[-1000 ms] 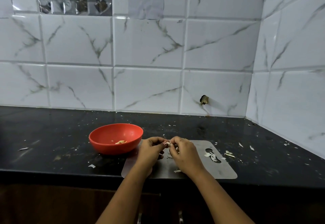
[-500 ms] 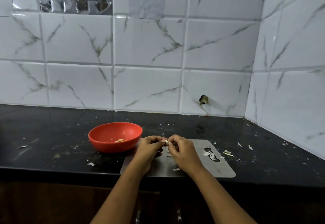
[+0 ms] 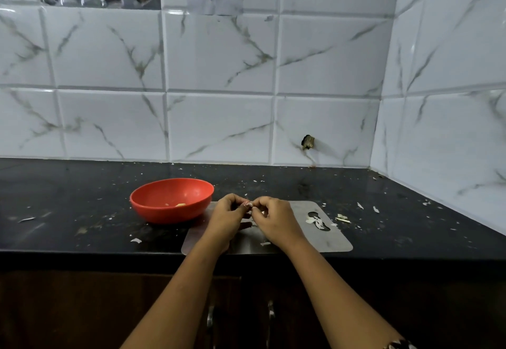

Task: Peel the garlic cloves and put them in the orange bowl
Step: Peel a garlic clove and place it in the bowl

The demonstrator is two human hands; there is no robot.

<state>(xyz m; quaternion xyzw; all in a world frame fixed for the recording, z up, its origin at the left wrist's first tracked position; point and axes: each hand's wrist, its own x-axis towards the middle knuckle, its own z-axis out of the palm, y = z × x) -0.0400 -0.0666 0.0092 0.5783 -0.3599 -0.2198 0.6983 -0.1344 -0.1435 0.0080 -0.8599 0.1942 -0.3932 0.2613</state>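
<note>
Your left hand (image 3: 228, 216) and right hand (image 3: 275, 218), fingers of both pinching a garlic clove (image 3: 248, 204) between them, orange bowl (image 3: 164, 210) just left of your fingers, steel sheet (image 3: 309, 239) beneath them, peel scraps (image 3: 341, 218) to their right

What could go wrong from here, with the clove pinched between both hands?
1. The garlic clove is small and held only at the fingertips of the left hand and right hand. It might slip and land on the steel board among the peel scraps.
2. Loose skin could cling to it and ride into the orange bowl, which already holds a peeled piece.
</note>
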